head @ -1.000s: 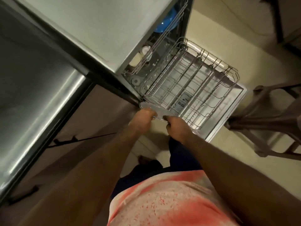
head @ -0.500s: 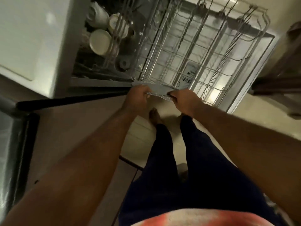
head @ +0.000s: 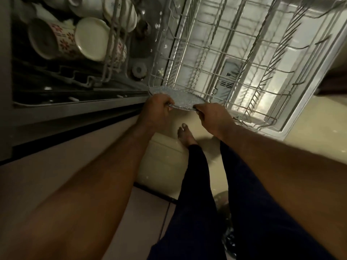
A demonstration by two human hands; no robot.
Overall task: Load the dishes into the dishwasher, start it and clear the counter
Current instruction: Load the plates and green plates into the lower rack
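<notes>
plate (head: pixel 180 97) at near edge of pulled-out lower rack (head: pixel 244 59), mugs (head: pixel 75 34) in upper rack left of it

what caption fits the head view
Left hand and right hand grip a clear glass plate at the near edge of the pulled-out dishwasher rack.

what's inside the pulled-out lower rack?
Only a glass plate at its near edge, gripped by the left hand and right hand. No other dishes in the lower rack; the door panel shows through the wires. The corner under plate and hands is hidden.
</notes>
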